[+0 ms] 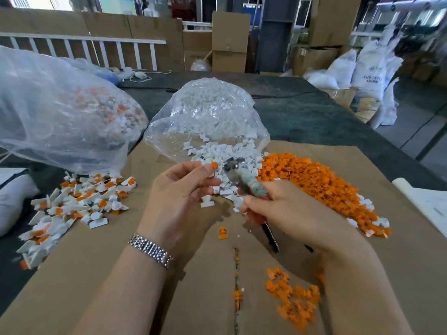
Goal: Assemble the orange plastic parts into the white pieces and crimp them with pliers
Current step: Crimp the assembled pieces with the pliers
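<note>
Left hand (183,189) pinching an orange part (214,165) at its fingertips, right hand (285,209) gripping the pliers (244,176), nose pointing at that part

Both hands are working over a cardboard sheet (145,274) lying on a dark counter (302,112) in a warehouse-like room with stacked cardboard boxes (229,42), a white railing (82,48) and white sacks (367,66) behind; a clear bag of white pieces (208,117) is spilling open just beyond the hands, a heap of orange parts (321,187) is lying to the right, a smaller orange cluster (295,301) near the right wrist, finished white-and-orange pieces (72,206) to the left below a large cloudy bag (55,112); a metal bracelet (150,250) is circling the left wrist
</note>
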`<state>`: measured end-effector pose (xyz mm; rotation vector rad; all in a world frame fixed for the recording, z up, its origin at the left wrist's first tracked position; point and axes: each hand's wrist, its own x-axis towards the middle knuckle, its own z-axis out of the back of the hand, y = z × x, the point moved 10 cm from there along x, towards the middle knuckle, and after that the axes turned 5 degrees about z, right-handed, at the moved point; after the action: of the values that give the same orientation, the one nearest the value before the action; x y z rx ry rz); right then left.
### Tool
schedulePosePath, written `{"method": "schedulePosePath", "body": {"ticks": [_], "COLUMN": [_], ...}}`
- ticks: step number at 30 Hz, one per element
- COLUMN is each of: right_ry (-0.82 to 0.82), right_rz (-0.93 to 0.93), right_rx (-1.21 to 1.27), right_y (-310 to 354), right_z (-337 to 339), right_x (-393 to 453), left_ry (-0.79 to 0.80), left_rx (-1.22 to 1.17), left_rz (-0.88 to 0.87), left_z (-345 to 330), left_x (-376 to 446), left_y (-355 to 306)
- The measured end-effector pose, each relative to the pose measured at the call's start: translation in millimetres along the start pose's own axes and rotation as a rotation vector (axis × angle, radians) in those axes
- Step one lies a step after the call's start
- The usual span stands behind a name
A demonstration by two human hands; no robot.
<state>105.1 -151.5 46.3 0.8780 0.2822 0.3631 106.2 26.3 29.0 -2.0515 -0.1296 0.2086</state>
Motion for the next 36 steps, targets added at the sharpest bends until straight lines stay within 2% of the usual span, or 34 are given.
{"method": "schedulePosePath", "body": {"ticks": [13, 22, 36], "right_ry": [-0.006, 0.036, -0.123], "right_rz": [0.079, 0.109, 0.144], "right_rx": [-0.19, -0.205, -0.265], "right_y": [16, 16, 15], "right_z": [-12, -14, -18], "right_x": [0, -2, 11], "left_ry": [-0.024, -0.007, -0.039], "left_rx": [0.128, 0.103, 0.054], "left_rz": [-0.098, -0.109, -0.03], "left_z": [1, -2, -1], "left_x": [0, -1, -2], "left_y": [-5, -4, 5]}}
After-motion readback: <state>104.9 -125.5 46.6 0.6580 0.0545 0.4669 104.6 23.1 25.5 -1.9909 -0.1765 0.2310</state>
